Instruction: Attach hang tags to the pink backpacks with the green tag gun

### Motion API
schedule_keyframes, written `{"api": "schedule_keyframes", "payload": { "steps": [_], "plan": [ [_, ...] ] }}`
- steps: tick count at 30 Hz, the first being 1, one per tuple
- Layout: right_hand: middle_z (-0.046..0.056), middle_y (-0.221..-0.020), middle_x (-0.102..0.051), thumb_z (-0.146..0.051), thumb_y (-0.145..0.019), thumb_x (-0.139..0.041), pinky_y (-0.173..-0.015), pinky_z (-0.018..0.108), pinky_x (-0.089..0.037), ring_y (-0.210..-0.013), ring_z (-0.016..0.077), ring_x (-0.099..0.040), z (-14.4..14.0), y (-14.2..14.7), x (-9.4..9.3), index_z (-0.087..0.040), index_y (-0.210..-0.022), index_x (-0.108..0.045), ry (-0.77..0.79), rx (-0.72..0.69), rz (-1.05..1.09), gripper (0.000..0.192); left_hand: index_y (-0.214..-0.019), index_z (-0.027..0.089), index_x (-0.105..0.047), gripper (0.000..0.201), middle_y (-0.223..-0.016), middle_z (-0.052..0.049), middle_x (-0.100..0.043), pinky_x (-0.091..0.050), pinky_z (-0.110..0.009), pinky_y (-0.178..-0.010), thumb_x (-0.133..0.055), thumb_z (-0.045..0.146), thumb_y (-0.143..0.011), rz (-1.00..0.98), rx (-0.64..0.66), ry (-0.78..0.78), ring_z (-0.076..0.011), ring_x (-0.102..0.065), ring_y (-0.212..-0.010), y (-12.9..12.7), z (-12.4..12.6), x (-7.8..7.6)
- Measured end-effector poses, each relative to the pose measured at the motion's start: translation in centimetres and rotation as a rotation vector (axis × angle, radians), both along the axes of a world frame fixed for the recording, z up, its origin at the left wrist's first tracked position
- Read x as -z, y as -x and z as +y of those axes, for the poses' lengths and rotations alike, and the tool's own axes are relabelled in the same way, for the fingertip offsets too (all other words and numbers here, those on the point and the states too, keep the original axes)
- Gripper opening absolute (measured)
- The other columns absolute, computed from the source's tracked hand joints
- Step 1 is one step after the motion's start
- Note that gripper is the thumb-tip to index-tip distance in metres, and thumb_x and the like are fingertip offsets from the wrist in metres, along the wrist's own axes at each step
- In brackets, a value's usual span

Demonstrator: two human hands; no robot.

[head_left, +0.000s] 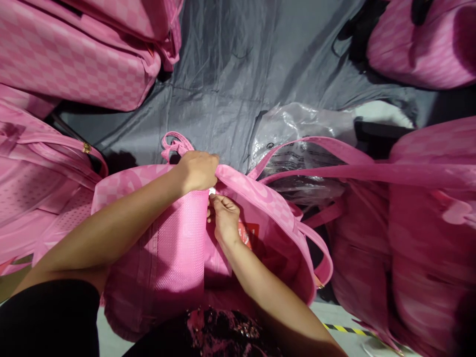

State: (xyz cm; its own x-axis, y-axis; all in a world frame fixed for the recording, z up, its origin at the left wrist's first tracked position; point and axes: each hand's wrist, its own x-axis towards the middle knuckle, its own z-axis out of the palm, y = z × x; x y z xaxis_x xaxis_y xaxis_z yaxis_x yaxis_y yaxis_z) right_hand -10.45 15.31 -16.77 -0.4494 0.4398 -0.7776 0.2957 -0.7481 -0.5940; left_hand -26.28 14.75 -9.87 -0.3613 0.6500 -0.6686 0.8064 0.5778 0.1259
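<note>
Both forearms enter from the bottom edge and meet over a pink backpack (pixel 174 248) lying on a grey sheet (pixel 223 74). Its long axis runs away from the camera; the top handle (pixel 174 144) points to the far side, and the mesh back panel faces up. Further pink backpacks surround it: a stack at upper left (pixel 74 64), one at upper right (pixel 424 44), and a large one at right (pixel 427 238). A clear plastic bag (pixel 297 129) lies beyond the straps. The left hand (pixel 197 171) is closed over the backpack's upper rim (fingers curled around the fabric). The right hand (pixel 224 218) pinches a small white tag (pixel 212 191) just below that rim. A red label (pixel 246 233) shows inside the opening.
</note>
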Motion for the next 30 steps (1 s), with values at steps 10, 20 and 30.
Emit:
{"api": "schedule_keyframes", "payload": {
  "steps": [10,20,30],
  "plan": [
    [-0.005,-0.053,-0.062,-0.039,-0.06,-0.073,-0.032,0.017,-0.033,-0.036,0.0058,-0.047,0.09,0.06,-0.32,-0.018,-0.065,-0.062,0.021,0.011,-0.001,0.024,-0.119,0.012,-0.061,0.041,-0.111,-0.017,-0.073,-0.052,-0.035,-0.088,-0.05,0.022,-0.081,0.009,0.0,-0.002,-0.0294,-0.069,-0.107,0.0,0.1,0.21],
    [-0.005,-0.054,-0.062,-0.039,-0.061,-0.072,-0.032,0.017,-0.033,-0.037,0.0061,-0.048,0.05,0.01,-0.13,-0.018,-0.067,-0.063,0.014,0.005,-0.002,0.024,-0.12,0.012,-0.061,0.042,-0.111,-0.017,-0.073,-0.052,-0.035,-0.089,-0.049,0.022,-0.082,-0.002,-0.012,0.013,-0.0294,-0.068,-0.108,-0.12,0.15,-0.04],
    [-0.007,-0.049,-0.056,-0.038,-0.062,-0.07,-0.031,0.016,-0.032,-0.034,0.0064,-0.047,-0.18,0.29,-0.04,-0.017,-0.065,-0.062,0.003,0.02,0.039,0.023,-0.118,0.009,-0.062,0.042,-0.107,-0.022,-0.073,-0.054,-0.038,-0.084,-0.048,0.022,-0.081,0.047,0.018,-0.003,-0.0333,-0.07,-0.104,-0.33,0.03,-0.36]
  ]
}}
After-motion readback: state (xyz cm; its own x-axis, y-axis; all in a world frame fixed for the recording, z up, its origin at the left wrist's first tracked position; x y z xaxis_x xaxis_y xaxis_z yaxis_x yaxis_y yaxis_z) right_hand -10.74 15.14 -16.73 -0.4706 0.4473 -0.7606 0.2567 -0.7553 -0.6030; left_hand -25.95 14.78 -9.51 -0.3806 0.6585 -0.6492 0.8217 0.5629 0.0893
